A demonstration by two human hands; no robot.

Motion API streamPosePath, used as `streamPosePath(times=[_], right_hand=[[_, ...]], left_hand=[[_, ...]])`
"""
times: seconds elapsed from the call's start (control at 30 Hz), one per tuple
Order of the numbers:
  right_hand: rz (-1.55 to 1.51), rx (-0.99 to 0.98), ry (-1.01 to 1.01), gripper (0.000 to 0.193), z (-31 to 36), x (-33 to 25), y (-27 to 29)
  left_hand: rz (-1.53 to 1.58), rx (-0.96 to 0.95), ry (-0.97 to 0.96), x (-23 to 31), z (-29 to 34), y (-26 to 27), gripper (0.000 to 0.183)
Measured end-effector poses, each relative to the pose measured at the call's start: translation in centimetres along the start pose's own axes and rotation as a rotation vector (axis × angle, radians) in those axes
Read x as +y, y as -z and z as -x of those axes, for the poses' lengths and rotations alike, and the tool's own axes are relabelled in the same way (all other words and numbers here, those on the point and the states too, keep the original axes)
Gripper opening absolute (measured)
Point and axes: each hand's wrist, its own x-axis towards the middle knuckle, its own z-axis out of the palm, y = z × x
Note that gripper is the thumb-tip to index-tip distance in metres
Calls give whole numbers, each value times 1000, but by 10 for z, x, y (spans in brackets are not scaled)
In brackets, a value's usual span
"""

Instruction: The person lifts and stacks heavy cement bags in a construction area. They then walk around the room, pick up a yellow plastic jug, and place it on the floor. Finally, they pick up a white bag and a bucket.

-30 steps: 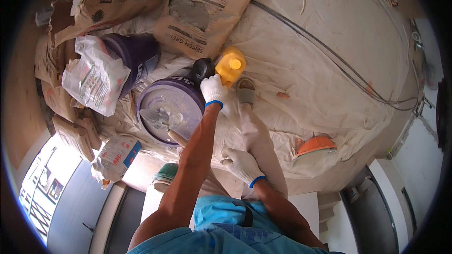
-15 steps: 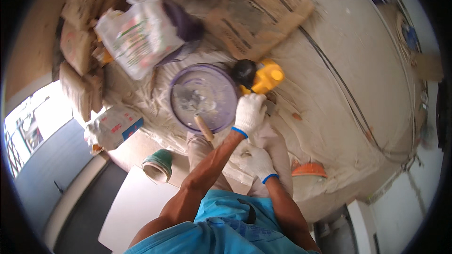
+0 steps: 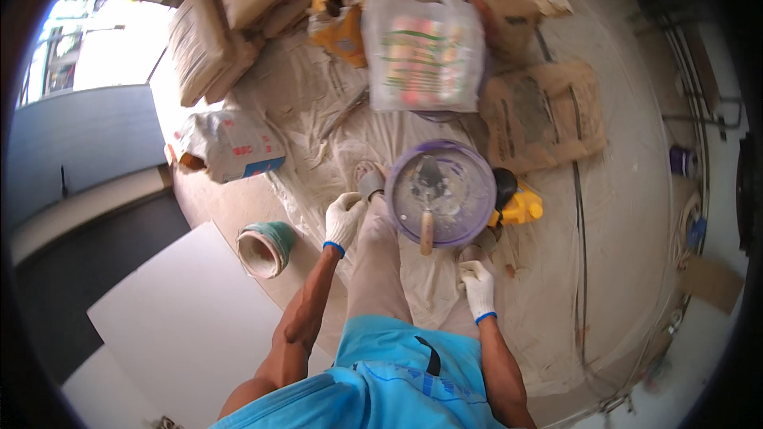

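Note:
My left hand (image 3: 346,221), in a white knitted glove with a blue cuff, hovers beside my left shin, its fingers curled together and nothing visible in them. At my right leg, my right hand (image 3: 478,289) wears a matching glove; its fingers are bent inward, also with no object showing. Between and beyond the hands stands a round purple tub (image 3: 393,214) with grey residue inside. A trowel rests in it, its wooden handle (image 3: 427,232) over the near rim and its blade in the residue. Right of the tub lies a yellow container (image 3: 521,205) beside a black rounded thing.
A filled white plastic bag (image 3: 425,52) sits behind the tub, near a flattened brown paper sack (image 3: 548,115). Stacked sacks (image 3: 203,44) stand far left. A green-rimmed pot (image 3: 270,248) and a white sack (image 3: 230,147) lie left. Wrinkled sheeting covers the floor; a dark cable (image 3: 579,254) runs along the right.
My left hand has left the yellow container and moved over to my left leg. My right hand has shifted outward beside my right leg. The view has swung left.

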Motion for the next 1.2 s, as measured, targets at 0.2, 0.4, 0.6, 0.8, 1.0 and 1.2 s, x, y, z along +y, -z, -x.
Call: streamPosePath(times=[0.2,0.4,0.6,0.8,1.0,1.2], right_hand=[[-169,281,-34,19,17,-46,-37],[-198,290,-46,19,26,-81,-76],[68,27,-65,18,-6,-113,-109],[52,-132,87,18,-25,-102,-115],[269,-131,75,19,2,-43,-46],[664,-28,-75,21,24,14,45]], left_hand=[[-224,-186,-1,-27,-64,101,35],[-146,-82,119,-86,-72,198,37],[-240,84,371,-196,34,297,33],[-302,208,600,-267,206,318,29],[32,145,854,-272,338,229,29],[208,-57,866,-260,412,143,34]])
